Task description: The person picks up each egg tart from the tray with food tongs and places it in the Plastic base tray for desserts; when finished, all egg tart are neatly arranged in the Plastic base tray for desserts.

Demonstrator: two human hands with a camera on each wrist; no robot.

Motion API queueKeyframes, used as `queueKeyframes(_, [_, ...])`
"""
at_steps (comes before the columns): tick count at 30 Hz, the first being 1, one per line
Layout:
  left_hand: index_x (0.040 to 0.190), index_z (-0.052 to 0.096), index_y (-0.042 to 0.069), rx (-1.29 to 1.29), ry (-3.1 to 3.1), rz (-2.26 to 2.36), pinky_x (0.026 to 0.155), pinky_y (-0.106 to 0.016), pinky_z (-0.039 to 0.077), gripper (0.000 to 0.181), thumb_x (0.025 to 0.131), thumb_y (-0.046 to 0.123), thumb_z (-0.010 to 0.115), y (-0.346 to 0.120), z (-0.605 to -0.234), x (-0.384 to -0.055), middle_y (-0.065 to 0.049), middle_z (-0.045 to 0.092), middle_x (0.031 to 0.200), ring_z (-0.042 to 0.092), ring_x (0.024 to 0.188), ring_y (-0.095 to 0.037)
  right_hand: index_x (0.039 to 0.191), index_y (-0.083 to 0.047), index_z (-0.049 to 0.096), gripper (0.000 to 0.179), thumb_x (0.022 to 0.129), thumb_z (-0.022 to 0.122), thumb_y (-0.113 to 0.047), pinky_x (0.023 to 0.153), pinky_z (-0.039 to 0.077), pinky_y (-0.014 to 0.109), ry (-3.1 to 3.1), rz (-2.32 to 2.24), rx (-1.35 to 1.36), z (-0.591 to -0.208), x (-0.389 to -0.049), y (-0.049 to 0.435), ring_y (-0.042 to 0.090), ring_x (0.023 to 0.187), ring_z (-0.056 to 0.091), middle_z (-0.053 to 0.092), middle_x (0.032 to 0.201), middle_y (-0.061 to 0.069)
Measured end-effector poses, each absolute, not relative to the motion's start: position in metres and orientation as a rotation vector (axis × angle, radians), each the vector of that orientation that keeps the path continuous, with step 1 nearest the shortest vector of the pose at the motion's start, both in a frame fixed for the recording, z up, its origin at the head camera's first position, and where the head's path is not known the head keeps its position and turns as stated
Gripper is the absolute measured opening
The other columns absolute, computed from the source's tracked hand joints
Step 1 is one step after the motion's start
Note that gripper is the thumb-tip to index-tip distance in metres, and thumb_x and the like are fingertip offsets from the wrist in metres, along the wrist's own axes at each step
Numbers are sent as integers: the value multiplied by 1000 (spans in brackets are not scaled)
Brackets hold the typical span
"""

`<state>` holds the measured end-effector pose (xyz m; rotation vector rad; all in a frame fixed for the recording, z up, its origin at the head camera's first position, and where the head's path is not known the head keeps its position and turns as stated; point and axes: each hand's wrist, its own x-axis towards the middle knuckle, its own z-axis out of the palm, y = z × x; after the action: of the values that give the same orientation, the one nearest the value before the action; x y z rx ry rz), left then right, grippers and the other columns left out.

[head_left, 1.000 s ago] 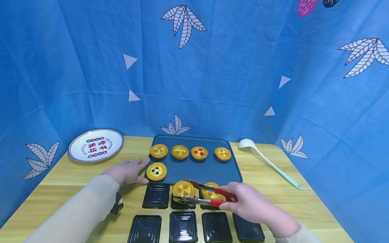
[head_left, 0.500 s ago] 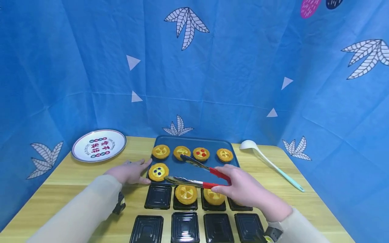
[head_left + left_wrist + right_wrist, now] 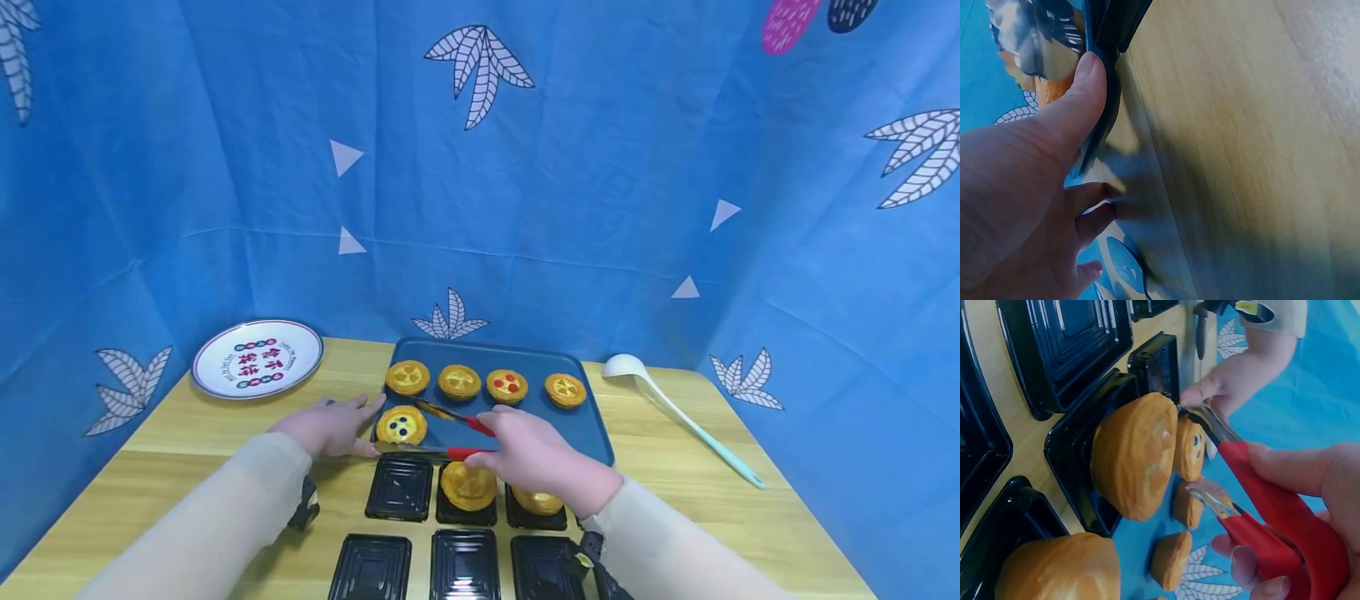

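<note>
On the wooden worktop [image 3: 645, 433], a blue tray [image 3: 573, 429] is lying beyond rows of black plastic containers [image 3: 465, 567]. The left hand [image 3: 330, 427] is touching the tray's near left corner, fingers spread; the right hand [image 3: 536, 454] is gripping red-handled tongs [image 3: 471, 455], whose parted jaws are straddling the blueberry tart [image 3: 401, 425] sitting in that same corner.

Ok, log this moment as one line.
left hand: against left edge of blue tray | right hand: holds red-handled tongs | tongs: spread either side of blueberry-topped tart on tray
</note>
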<state>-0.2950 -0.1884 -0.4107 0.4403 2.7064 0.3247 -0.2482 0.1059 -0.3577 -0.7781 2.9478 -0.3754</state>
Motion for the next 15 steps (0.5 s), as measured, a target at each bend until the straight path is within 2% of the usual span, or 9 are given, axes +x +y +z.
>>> queueKeyframes(3, [159,22,14,447,2708,322,114,-66,10,91,89,53,65,-188,-412,-296,-23,23,158,24,139,-52,118,-8,69,49,86,77,-43,66,51,31,2948,-362,-782,-361,-249,103,13,74,54,64,92,-3])
queueKeyframes(6, [159,22,14,446,2709,315,114,-66,9,92,88,56,63,-188,-412,-297,-24,24,158,25,139,-51,120,-7,69,48,87,75,-42,67,52,31,2942,-369,-788,-362,-251,102,12,74,55,66,94,-2])
queueKeyframes(15, [158,23,12,463,2720,322,113,-66,9,92,88,52,67,-189,-412,-297,-26,25,157,25,139,-52,129,-10,66,53,89,73,-43,70,51,33,2910,-585,-729,-352,-244,115,14,86,59,69,111,2])
